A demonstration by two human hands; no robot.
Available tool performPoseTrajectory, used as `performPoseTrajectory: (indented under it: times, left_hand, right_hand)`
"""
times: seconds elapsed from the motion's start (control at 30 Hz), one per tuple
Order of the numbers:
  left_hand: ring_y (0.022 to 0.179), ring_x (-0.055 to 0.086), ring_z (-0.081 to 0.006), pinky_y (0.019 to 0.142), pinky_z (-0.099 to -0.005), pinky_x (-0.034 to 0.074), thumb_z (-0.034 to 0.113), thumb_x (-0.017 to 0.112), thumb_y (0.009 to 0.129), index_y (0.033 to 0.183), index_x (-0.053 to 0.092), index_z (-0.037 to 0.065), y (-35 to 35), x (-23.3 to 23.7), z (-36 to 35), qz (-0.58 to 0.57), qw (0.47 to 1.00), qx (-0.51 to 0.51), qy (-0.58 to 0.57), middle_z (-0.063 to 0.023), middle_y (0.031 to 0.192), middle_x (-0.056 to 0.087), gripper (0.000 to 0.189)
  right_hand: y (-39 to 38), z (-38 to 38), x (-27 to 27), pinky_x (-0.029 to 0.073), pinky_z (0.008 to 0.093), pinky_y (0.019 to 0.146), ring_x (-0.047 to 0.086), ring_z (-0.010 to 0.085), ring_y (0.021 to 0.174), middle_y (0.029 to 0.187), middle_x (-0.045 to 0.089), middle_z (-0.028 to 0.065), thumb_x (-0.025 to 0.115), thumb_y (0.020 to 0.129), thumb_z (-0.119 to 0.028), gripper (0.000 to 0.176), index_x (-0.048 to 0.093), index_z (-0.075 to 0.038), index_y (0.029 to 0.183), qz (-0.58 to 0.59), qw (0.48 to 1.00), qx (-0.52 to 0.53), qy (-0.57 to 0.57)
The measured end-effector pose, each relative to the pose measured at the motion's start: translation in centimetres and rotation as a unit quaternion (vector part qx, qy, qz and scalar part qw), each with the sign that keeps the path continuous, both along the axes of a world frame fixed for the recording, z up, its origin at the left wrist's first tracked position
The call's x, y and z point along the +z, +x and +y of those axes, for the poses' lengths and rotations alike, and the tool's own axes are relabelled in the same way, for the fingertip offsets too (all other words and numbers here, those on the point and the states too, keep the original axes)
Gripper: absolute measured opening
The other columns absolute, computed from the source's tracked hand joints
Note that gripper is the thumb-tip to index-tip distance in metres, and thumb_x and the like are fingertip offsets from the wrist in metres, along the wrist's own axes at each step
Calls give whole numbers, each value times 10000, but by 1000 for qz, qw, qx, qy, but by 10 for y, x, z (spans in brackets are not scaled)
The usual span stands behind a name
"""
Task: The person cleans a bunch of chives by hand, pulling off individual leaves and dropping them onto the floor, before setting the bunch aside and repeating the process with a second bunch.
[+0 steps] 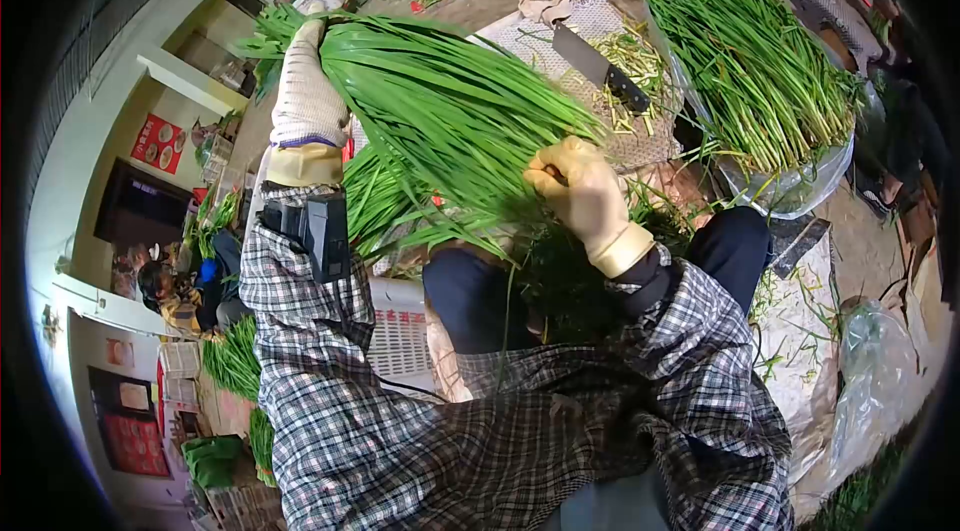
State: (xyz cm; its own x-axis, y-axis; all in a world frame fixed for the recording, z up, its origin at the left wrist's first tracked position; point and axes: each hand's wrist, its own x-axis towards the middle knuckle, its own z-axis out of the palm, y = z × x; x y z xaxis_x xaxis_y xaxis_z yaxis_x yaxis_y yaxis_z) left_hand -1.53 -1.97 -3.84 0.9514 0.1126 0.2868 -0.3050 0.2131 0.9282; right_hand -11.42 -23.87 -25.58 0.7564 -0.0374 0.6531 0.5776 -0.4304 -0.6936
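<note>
My left hand (308, 91), in a pale knit glove, is closed around a large bunch of garlic chives (440, 81) and holds it up at the upper left. The long green leaves fan out toward the right. At their far ends is my right hand (582, 193), also gloved, with its fingers curled together; what they pinch, if anything, is hidden. Behind the bunch, a cleaver (600, 68) with a black handle lies on a woven sack (530, 36) among cut pale stalk ends (640, 61). Loose chives (375, 196) lie below the bunch.
A big pile of chives (755, 71) rests on clear plastic (800, 189) at the right. A white plastic crate (400, 331) stands beside my knee (465, 296). Crumpled plastic (875, 371) lies at the lower right. Another person (165, 291) is at the left.
</note>
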Motion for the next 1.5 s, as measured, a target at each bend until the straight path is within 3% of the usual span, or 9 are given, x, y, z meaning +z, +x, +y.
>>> performPoseTrajectory:
  times: [0.23, 0.37, 0.57, 0.67, 0.83, 0.9, 1.1, 1.27, 1.5]
  left_hand:
    - [1035, 600, -160, 912, -293, 482, 163, 470, 1004, 1229, 602, 32, 19, -13, 31, -156, 939, 54, 303, -96, 1160, 650, 292]
    - [970, 624, -168, 879, -288, 496, 268, 519, 988, 1200, 631, 51, 21, -7, 41, -14, 989, 16, 146, -74, 1097, 667, 323]
    - [804, 646, -183, 727, -309, 549, 304, 590, 958, 985, 662, 60, 15, -2, 46, -19, 998, -3, 61, -47, 904, 677, 255]
    - [791, 647, -189, 717, -313, 549, 307, 604, 950, 963, 662, 62, 5, 7, 37, 26, 1000, 0, -4, -50, 894, 676, 252]
    - [774, 648, -192, 700, -313, 548, 327, 630, 934, 935, 664, 64, 4, 7, 38, 16, 1000, 4, 12, -58, 868, 676, 265]
    - [749, 643, -191, 676, -312, 547, 327, 632, 932, 915, 661, 61, -1, 8, 29, 15, 1000, 14, 10, -59, 839, 673, 268]
    - [747, 636, -187, 682, -306, 545, 322, 624, 936, 921, 658, 55, -10, 10, 23, 7, 1000, 17, 4, -56, 834, 665, 269]
    - [786, 634, -189, 712, -307, 545, 276, 617, 926, 979, 673, 53, -19, 12, 19, -42, 998, 43, 33, -58, 895, 666, 236]
    - [795, 636, -204, 725, -325, 550, 298, 610, 933, 970, 661, 56, -4, 16, 39, -33, 998, 53, -2, -73, 883, 667, 250]
  right_hand:
    - [-46, -44, -4, 518, 311, 740, 658, 198, 840, 1045, 684, 105, 672, 805, -7, 92, 631, -31, 884, 126, 975, 136, 120]
    - [-57, -61, -8, 489, 240, 575, 616, 121, 642, 895, 678, 119, 641, 888, -38, 49, 598, -21, 904, 260, 709, 439, 486]
    - [-64, -70, -75, 508, 274, 594, 639, 183, 658, 744, 664, 112, 654, 854, -65, 101, 595, -26, 782, 418, 855, 265, 152]
    - [-63, -67, -105, 535, 397, 708, 637, 378, 770, 796, 656, 200, 681, 746, -61, 217, 675, -56, 963, 329, 886, 100, -310]
    - [-77, -28, -5, 524, 383, 803, 645, 323, 921, 967, 678, 150, 710, 794, -116, 303, 657, -44, 1084, 149, 975, 76, -144]
    - [-56, -3, 16, 533, 377, 651, 653, 295, 708, 802, 665, 98, 693, 815, -181, 217, 662, -85, 1007, -67, 997, 18, -45]
    - [-5, 38, 24, 506, 278, 524, 628, 180, 576, 658, 621, 78, 644, 858, -205, 130, 655, -94, 791, -163, 980, -74, -92]
    - [-45, 12, 20, 545, 360, 665, 670, 312, 722, 810, 686, 133, 698, 801, -161, 144, 706, -66, 909, 49, 998, 47, -6]
    - [-78, -17, -93, 505, 421, 578, 649, 326, 635, 684, 648, 129, 640, 802, -189, 116, 670, -81, 773, 213, 917, 72, -330]
